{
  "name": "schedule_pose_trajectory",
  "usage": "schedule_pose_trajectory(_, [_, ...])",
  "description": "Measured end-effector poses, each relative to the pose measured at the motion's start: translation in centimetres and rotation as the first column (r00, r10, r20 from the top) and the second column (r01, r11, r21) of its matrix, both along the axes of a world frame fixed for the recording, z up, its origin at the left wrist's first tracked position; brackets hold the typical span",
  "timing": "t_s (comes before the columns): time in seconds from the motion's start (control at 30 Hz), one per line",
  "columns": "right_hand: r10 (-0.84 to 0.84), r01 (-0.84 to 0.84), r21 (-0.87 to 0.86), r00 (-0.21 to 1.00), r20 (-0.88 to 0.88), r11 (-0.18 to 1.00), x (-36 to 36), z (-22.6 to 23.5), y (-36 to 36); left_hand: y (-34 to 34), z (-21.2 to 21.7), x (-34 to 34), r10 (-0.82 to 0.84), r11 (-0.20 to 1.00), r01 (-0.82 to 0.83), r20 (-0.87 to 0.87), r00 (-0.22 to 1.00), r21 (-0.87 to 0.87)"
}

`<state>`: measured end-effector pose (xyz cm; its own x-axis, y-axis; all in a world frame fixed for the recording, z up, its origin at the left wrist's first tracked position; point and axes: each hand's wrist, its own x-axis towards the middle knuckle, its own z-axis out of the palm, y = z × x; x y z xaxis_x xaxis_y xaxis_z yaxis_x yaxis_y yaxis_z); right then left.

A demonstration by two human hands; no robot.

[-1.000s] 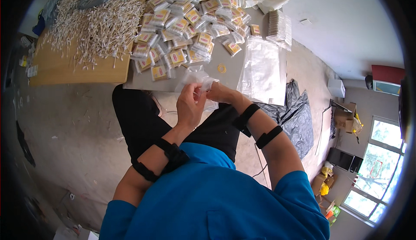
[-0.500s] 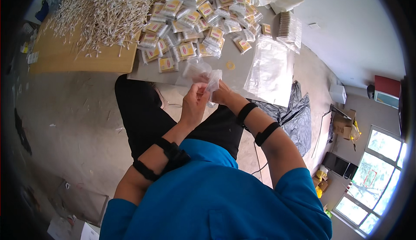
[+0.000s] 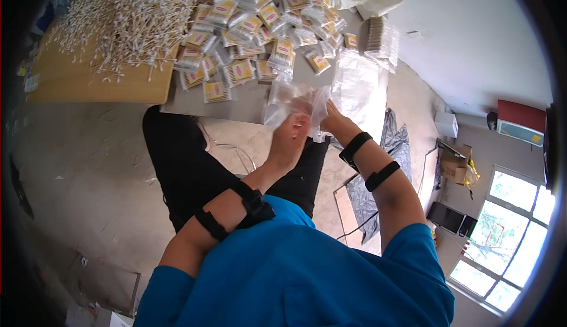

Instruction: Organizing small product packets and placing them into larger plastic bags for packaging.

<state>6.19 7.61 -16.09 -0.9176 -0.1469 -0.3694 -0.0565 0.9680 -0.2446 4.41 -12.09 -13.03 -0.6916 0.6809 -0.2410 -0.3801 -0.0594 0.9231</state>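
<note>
A clear plastic bag (image 3: 277, 103) is stretched out between my two hands above the near edge of the grey table. My left hand (image 3: 288, 141) grips it from below with the fingers bent, partly veiled by the film. On the other side my right hand (image 3: 338, 120) pinches the bag's crumpled edge; its fingertips are mostly hidden by the plastic. Just beyond lie many small clear packs of cotton swabs (image 3: 239, 72) with yellow labels, heaped up. Flat clear bags (image 3: 357, 85) lie to the right of the heap.
Loose cotton swabs (image 3: 147, 28) are piled on a wooden board (image 3: 100, 88) at the far left. A row of clear packs (image 3: 383, 40) stands at the right table edge. Black plastic sheeting (image 3: 397, 144) hangs below it. My legs (image 3: 177, 167) are under the table's front edge.
My hands have moved apart and to the right, and the bag is spread wider between them. The rubber band on the table is now covered. The whole view has shifted slightly.
</note>
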Motion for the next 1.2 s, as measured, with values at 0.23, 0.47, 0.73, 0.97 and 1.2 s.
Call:
schedule_pose_trajectory(0.23, [-0.174,0.134,-0.333,0.98,-0.095,0.933,2.9,0.5,0.0,-1.5,-10.1,-1.0,0.161,0.828,-0.309,-0.328,0.931,-0.469])
schedule_pose_trajectory(0.47, [-0.306,0.322,-0.555,0.944,0.125,0.767,0.9,-0.1,-2.8,-1.5,-10.2,-1.7,0.07,0.951,-0.059,0.027,0.997,-0.305])
schedule_pose_trajectory(0.73, [-0.093,0.072,-0.163,0.988,-0.125,0.984,0.0,-0.9,-3.6,-3.9,-0.8,-0.3,-0.326,0.741,0.501,0.412,0.851,-0.447])
schedule_pose_trajectory(0.97, [-0.096,0.092,-0.122,0.995,-0.032,0.988,0.1,-3.5,-2.9,-1.3,0.8,1.5,-0.337,0.853,0.396,0.22,0.915,-0.341])
schedule_pose_trajectory(1.2, [0.233,-0.193,0.219,0.957,-0.173,0.956,2.1,-4.7,-2.8,-0.9,1.5,1.1,-0.256,0.899,0.345,0.315,0.914,-0.271])
